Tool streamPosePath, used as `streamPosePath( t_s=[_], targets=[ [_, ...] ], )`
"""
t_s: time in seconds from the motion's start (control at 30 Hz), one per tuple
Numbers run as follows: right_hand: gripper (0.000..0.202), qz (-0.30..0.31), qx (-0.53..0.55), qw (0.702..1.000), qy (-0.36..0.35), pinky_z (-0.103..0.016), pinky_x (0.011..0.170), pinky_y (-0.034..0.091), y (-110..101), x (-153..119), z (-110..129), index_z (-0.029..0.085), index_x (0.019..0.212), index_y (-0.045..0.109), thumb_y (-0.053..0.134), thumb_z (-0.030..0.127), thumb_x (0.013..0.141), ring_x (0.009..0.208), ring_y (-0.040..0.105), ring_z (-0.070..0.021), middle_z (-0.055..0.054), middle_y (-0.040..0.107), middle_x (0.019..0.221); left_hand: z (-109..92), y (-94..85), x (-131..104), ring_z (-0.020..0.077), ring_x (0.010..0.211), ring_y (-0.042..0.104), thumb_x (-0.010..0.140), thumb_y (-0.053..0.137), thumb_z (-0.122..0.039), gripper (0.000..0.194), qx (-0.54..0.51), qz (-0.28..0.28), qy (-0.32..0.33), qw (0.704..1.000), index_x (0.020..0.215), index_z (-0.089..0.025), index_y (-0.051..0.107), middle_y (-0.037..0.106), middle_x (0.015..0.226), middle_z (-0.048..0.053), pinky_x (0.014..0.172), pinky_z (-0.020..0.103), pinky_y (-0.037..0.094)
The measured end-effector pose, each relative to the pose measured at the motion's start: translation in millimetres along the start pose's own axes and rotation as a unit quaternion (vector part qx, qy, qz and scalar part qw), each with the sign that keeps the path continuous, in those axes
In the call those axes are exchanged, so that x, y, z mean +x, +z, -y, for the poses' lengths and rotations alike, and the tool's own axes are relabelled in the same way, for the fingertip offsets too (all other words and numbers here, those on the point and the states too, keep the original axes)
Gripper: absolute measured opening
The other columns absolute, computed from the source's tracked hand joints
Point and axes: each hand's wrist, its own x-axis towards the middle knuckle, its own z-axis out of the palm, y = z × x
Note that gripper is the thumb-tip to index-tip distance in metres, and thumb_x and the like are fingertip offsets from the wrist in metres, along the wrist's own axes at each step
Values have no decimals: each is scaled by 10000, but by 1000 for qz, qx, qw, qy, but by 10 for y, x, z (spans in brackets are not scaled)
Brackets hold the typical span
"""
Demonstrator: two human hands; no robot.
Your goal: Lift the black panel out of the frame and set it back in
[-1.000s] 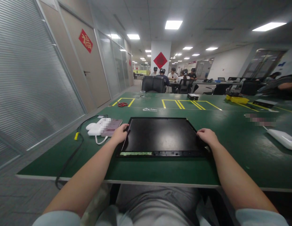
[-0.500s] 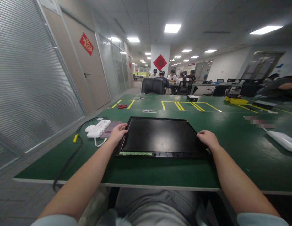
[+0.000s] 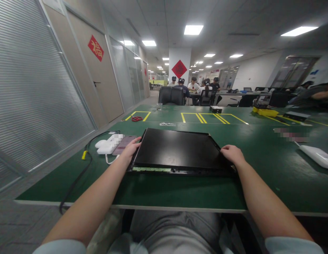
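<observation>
A black display panel (image 3: pixel 177 148) lies over a black frame (image 3: pixel 201 172) on the green table, its left side tilted up a little. Along the near edge of the frame a green circuit-board strip (image 3: pixel 152 169) is exposed. My left hand (image 3: pixel 130 149) grips the panel's left edge, with some fingertips hidden by it. At the opposite side, my right hand (image 3: pixel 233 154) is closed with thumb and fingers pinching the right edge. Whether the right fingers hold the panel alone or also the frame, I cannot tell.
Left of the panel are a white charger (image 3: pixel 108 144), a phone (image 3: pixel 125 144) and a black cable (image 3: pixel 80 174). Red scissors (image 3: pixel 137 119), small white pieces (image 3: pixel 167 124) and a clear cup (image 3: pixel 159 106) lie farther back. A white device (image 3: pixel 316 157) sits right. People sit at a distant table.
The panel's left side has risen slightly off the frame, with my left hand moving a little left and up along with it. My right hand stays nearly in place.
</observation>
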Motion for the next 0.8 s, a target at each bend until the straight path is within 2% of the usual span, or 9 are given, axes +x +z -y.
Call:
streamPosePath(
  t_s=[0.1,0.17,0.33,0.43,0.53,0.7,0.8],
  targets=[
    [316,5,4,1000,7,-341,730,543,-12,-8,11,226,1000,817,605,319,786,887,721,-275,-114,780,1007,-8,21,-29,164,398,638,717,820,-22,786,-6,-1,4,1000,1438,-180,551,753,675,-12,413,249,520],
    [316,8,7,1000,11,-338,724,543,-14,-9,15,228,1009,813,606,319,789,883,721,-271,-110,780,1009,-9,36,-50,165,436,660,729,812,-20,715,-12,-6,17,1000,1394,-153,587,750,667,-9,439,244,530],
    [299,2,12,1000,10,-341,747,549,-3,-7,7,226,998,813,621,308,784,898,722,-272,-113,781,1016,14,31,-88,224,703,772,726,855,-140,453,12,16,58,998,1162,-147,733,798,778,44,573,264,583],
    [295,-4,14,1000,2,-354,786,555,1,-9,4,225,991,813,616,307,788,920,725,-281,-114,780,1011,45,-11,-52,274,864,785,702,871,-230,390,34,53,82,995,1076,-166,781,821,884,66,709,325,617],
    [292,-2,14,1000,4,-368,804,559,3,-12,4,229,992,812,610,310,797,933,728,-290,-113,779,1013,75,-40,12,296,937,776,701,832,-234,349,47,56,102,992,1045,-185,799,826,904,55,777,362,617],
    [257,-6,20,1000,2,-355,810,554,13,-8,-2,230,959,807,631,307,790,930,729,-283,-102,781,978,95,-15,9,312,988,768,733,786,-317,356,12,66,101,993,1054,-162,797,827,959,80,789,386,624],
    [249,-7,16,1000,-1,-340,798,551,14,-5,-2,229,958,803,630,307,796,929,731,-277,-99,782,978,90,-3,-63,312,933,773,639,871,-325,444,24,88,100,991,1041,-155,789,823,949,96,772,380,617]
  ],
)
